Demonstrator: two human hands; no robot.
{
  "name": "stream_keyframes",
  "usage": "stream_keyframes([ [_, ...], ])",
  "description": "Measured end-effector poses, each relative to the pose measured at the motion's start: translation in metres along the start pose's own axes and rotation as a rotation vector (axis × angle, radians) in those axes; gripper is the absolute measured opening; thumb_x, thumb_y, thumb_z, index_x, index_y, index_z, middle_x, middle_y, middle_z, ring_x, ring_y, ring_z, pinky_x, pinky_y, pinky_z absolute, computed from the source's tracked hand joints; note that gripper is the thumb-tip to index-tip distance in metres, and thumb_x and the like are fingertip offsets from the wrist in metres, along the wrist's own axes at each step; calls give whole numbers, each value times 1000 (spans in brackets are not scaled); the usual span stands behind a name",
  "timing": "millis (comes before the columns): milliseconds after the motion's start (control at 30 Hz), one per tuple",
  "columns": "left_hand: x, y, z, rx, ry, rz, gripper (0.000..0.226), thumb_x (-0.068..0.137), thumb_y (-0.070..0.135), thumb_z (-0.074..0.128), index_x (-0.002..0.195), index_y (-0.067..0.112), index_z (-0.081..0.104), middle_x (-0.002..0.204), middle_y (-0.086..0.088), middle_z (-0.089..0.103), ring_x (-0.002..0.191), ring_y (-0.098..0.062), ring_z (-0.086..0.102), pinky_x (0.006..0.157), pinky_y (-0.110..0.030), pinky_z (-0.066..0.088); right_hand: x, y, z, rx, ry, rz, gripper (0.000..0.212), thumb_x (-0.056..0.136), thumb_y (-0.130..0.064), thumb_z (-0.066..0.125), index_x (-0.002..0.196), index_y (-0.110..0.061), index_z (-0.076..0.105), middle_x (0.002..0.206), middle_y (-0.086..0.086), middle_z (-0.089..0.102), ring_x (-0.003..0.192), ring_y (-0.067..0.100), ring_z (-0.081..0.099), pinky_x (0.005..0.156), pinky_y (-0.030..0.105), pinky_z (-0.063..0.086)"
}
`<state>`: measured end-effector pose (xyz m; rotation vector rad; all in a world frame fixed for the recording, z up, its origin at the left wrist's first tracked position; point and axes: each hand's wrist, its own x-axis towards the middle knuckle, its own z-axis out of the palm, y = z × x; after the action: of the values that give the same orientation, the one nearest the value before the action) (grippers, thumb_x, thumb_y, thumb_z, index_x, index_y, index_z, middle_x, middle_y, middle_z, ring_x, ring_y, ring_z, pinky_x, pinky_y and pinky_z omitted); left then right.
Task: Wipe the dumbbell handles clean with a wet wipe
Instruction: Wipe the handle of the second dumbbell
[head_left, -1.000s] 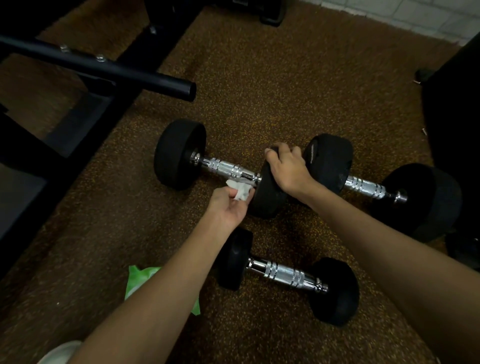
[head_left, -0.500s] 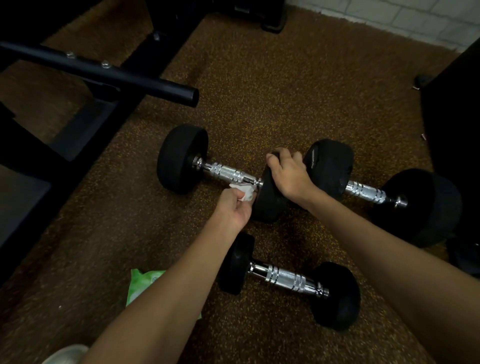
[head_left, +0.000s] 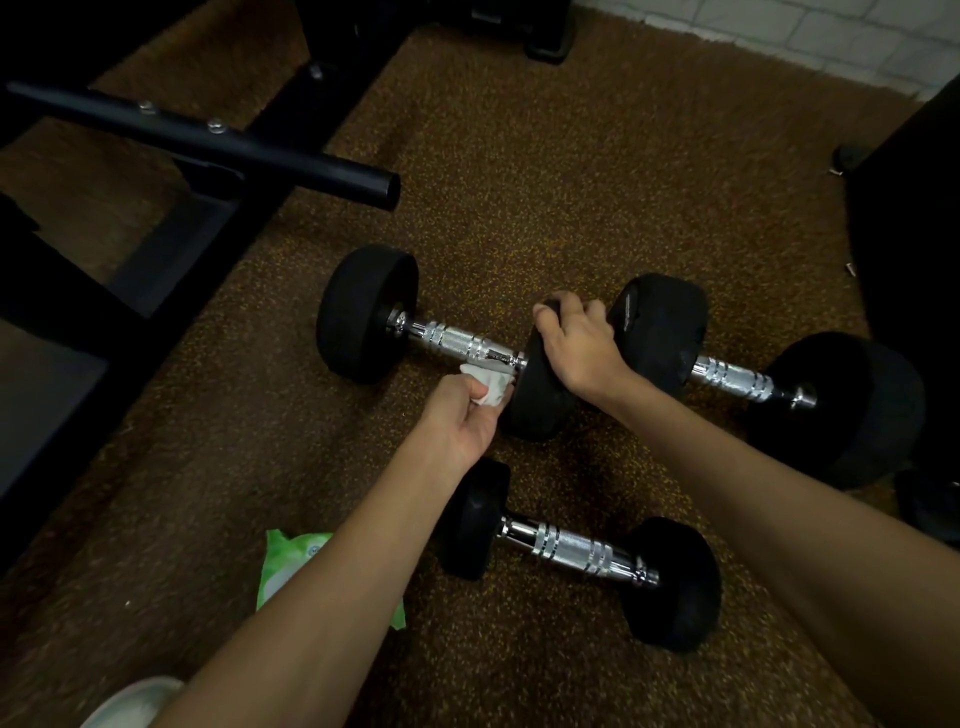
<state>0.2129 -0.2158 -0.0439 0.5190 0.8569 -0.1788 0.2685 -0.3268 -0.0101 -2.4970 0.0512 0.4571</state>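
Pinching a crumpled white wet wipe (head_left: 485, 387) in the left hand (head_left: 460, 421), fingers curled round it, and pressing it to the inner end of the chrome handle (head_left: 457, 340), hard against the black head (head_left: 537, 405). Clamping that same head from above with the right hand (head_left: 576, 343), fingers hooked over the rim, seemingly to stop any rolling. Resting on the speckled rubber floor (head_left: 545, 156), end to end with a second dumbbell (head_left: 732, 375), with a third dumbbell (head_left: 571, 551) nearer. Probably heavy, rigid and prone to rolling on round heads, so best steadied by a head, not by the damp bar. Likely slick on the smooth rings, grippier on the knurled bands. As for the wipe: soft, limp, light, worth wrapping round the bar. Looks bright and grooved, with no grime discernible in this dim light. Green wipe pack (head_left: 283, 571) partly hidden under the left forearm.
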Motion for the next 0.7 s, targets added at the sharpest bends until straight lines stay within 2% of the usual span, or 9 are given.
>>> stream_keyframes([
  [67, -3, -1, -4, 4, -20, -1, 47, 83, -16, 17, 116, -6, 49, 97, -22, 58, 91, -31, 58, 85, -37, 47, -1, -1, -1, 10, -8, 11, 51, 101, -41, 30, 143, -12, 32, 140, 22, 31, 131, 41, 30, 111, 42, 20],
  [167, -7, -2, -10, -20, -15, -7, 41, 83, -16, 21, 105, -5, 53, 101, -20, 59, 88, -29, 60, 74, -35, 50, -3, -1, -1, 17, -16, 16, 52, 100, -42, 30, 144, -13, 30, 140, 22, 30, 131, 43, 29, 111, 43, 20],
  [300, -17, -6, -12, 162, -40, 206, 43, 83, -14, 28, 109, -1, 60, 108, -16, 62, 92, -22, 60, 82, -28, 50, -5, -1, 0, 27, -13, 16, 53, 100, -42, 32, 145, -13, 30, 141, 21, 29, 131, 43, 29, 111, 44, 20],
  [400, -18, -3, -12, 778, 25, 701, 46, 94, 1, 38, 136, 14, 50, 127, 0, 58, 103, -7, 60, 88, -14, 45, -6, -1, 0, 28, -13, 21, 54, 100, -43, 32, 145, -14, 29, 142, 21, 28, 132, 44, 29, 111, 44, 21],
  [467, -7, 3, -16, 1277, -75, 980, 48, 97, 8, 40, 145, 15, 35, 137, -3, 50, 114, -11, 56, 97, -14, 40, -7, -1, 1, 22, -13, 21, 54, 100, -43, 32, 145, -14, 29, 142, 21, 29, 132, 43, 29, 111, 44, 21],
  [533, 8, 4, -22, 1842, -208, 1065, 54, 99, 13, 35, 150, 10, 17, 154, -14, 27, 142, -24, 27, 117, -37, 18, -7, -1, 1, 22, -7, 21, 54, 100, -42, 32, 145, -13, 29, 142, 22, 29, 132, 43, 30, 111, 44, 21],
  [567, 14, 3, -26, 2075, -218, 1103, 55, 100, 16, 30, 150, 8, 10, 158, -14, 15, 146, -24, 12, 118, -43, 5, -8, -1, 1, 23, -6, 21, 54, 100, -42, 32, 145, -13, 29, 142, 22, 29, 132, 43, 30, 111, 44, 21],
  [633, 21, 4, -34, 2321, -214, 1199, 56, 100, 19, 26, 150, 6, 5, 159, -13, 5, 147, -24, 0, 116, -44, -7, -9, -2, 1, 29, -9, 20, 54, 100, -42, 32, 145, -13, 28, 143, 21, 28, 132, 42, 29, 111, 45, 20],
  [700, 23, 10, -33, 2413, -241, 1268, 58, 97, 14, 29, 150, 6, 6, 159, -12, 8, 147, -24, 1, 115, -43, -9, -11, -3, 0, 21, -12, 10, 53, 100, -41, 31, 145, -12, 28, 143, 21, 28, 132, 41, 28, 112, 45, 19],
])
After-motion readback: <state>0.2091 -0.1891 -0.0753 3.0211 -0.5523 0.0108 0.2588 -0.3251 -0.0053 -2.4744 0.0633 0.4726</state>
